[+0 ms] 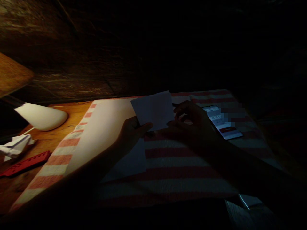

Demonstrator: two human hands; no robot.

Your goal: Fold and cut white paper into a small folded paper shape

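Observation:
A small piece of white paper [154,110], perhaps folded, is held up above a striped cloth [172,153]. My left hand [131,131] grips its lower left part, thumb across the front. At its lower right corner my right hand [194,123] has thumb and fingers curled in a pinch; deep shadow blurs the exact contact. A short dark strip [176,104] shows beside the right fingers, and I cannot tell what it is. Under the left forearm, a larger white sheet [100,127] lies on the cloth.
Right of my right hand lies a phone [223,123] with a lit timer screen. On the wooden table [75,110] at left stand a lamp [43,116], a folded white paper shape [16,145] and a flat red object [26,163]. A dark wall [83,73] rises behind.

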